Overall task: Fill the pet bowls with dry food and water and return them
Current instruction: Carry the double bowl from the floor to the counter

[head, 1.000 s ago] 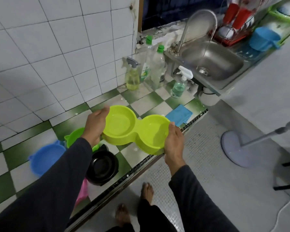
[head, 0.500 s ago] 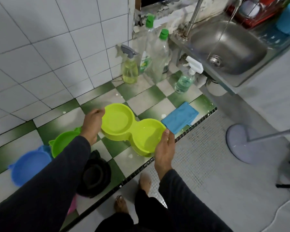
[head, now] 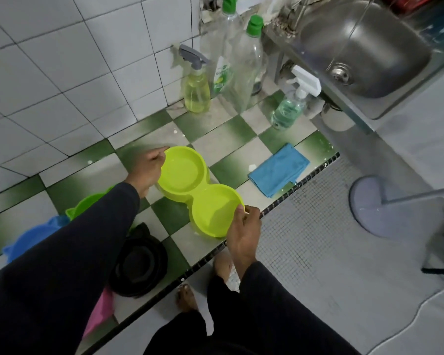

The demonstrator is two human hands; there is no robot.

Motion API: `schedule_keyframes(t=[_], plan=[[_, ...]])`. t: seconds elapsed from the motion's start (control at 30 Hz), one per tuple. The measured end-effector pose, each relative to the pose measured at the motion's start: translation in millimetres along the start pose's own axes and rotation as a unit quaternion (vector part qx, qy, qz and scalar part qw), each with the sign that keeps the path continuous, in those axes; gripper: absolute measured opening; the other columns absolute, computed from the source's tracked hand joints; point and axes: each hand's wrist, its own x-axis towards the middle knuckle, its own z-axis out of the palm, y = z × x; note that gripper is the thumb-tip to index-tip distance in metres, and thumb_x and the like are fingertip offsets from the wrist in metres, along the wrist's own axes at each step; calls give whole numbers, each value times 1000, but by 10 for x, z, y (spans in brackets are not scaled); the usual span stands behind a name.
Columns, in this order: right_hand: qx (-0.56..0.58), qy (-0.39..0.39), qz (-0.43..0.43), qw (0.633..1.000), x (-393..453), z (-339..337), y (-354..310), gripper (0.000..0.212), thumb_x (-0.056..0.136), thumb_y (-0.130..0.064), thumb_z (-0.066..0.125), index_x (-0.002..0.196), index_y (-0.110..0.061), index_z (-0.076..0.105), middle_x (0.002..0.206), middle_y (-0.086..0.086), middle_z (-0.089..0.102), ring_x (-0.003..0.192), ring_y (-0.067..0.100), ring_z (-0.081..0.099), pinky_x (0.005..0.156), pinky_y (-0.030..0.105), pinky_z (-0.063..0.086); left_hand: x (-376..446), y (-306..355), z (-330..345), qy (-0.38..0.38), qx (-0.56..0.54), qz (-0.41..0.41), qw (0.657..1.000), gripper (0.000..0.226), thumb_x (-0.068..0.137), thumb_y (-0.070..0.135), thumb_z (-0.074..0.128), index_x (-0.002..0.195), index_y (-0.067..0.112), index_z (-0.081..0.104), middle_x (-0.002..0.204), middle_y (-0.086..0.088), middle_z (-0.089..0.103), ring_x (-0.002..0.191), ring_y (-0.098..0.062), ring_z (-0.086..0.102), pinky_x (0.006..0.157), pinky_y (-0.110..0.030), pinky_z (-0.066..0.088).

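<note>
Green-and-white checked tiles covered the low ledge [head: 215, 147] where you worked, with white wall tile behind it. You held the lime double pet bowl [head: 199, 190] at or just above the ledge; whether it touched, I cannot tell. Your left hand [head: 146, 169] gripped the rim of the far cup, fingers curled around its edge, while your right hand [head: 242, 233] pinched the rim of the near cup at the ledge's front edge. I could not tell whether either cup held water.

Moulded plastic like this is likely light and stiff, and slick if wet, so the two end rims were the sensible holds, keeping it level. Its long axis ran diagonally, from the wall side toward the front edge, with both cups opening upward. Beyond the bowl's right side lay a blue cloth [head: 278, 169]; spray bottles [head: 196, 84] stood farther off by the wall. Just beside the bowl, under your left sleeve, sat a black bowl [head: 139, 265].
</note>
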Motion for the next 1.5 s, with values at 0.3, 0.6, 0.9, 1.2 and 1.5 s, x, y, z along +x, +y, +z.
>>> schedule_keyframes(t=[0.3,0.6,0.9,1.2,1.5], plan=[[-78,-14,7,997,68,-49,125,34,105,-36,48,108,-5,61,101,13,63,93,28,59,76,36,49,67,-80,99,22,34,-16,999,31,108,12,51,137,6,62,134,-11,66,117,-20,60,99,-31,46],[-80,-24,0,996,77,-68,156,28,104,-28,53,110,-6,69,99,8,69,85,19,58,72,25,39,84,-219,86,-8,41,-36,998,42,110,9,46,152,12,51,152,-8,54,137,-25,53,119,-47,41],[-99,-45,28,994,117,-86,137,32,103,-28,56,126,-10,68,109,6,71,87,14,58,73,18,39,138,-357,92,-30,51,-33,998,50,109,5,45,157,18,41,165,-2,37,148,-20,38,124,-42,31],[-110,-73,17,991,173,-101,84,33,105,-29,52,127,-8,66,115,11,72,99,25,68,79,27,52,129,-374,85,-12,71,-33,997,50,107,1,45,155,16,47,156,-3,49,134,-17,49,113,-33,39],[-127,-78,24,989,181,-93,46,32,104,-26,54,128,-9,65,111,7,71,93,19,66,62,15,48,131,-355,86,-14,94,-36,995,51,106,2,42,154,20,49,153,-4,52,138,-24,50,116,-38,40]])
